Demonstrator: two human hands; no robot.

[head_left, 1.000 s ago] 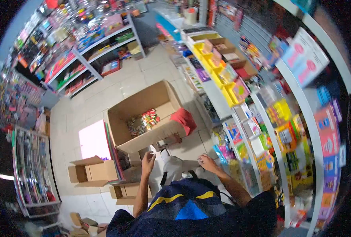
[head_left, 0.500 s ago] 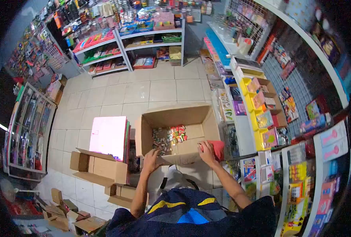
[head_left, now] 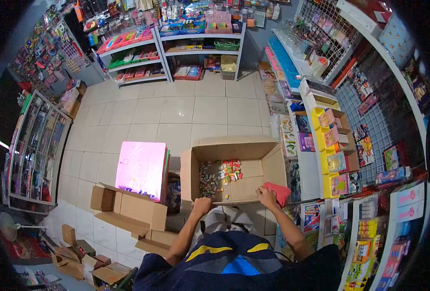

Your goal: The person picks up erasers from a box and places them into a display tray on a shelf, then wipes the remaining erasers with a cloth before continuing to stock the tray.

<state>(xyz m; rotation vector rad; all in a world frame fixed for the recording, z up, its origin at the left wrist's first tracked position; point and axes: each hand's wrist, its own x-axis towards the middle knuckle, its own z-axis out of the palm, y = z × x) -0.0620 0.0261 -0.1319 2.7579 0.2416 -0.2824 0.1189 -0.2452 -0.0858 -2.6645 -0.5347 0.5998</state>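
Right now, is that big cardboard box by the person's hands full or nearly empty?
Nearly empty. The open cardboard box shows mostly bare bottom, with only a small heap of colourful packets on one side.

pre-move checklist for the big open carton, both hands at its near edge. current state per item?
1. Left hand on the near wall of the cardboard carton: ok, fingers rest on the rim.
2. Right hand on the near right corner: ok, next to the red cloth; whether it grips cloth or rim, cannot tell.
3. Flaps open: ok, top fully open.
4. Contents settled: ok, small colourful packets lie loose on the bottom, well below the rim.
5. Space on the left: not ok, pink board and smaller empty box stand close.
6. Space on the right: not ok, display shelf sits right beside the carton.
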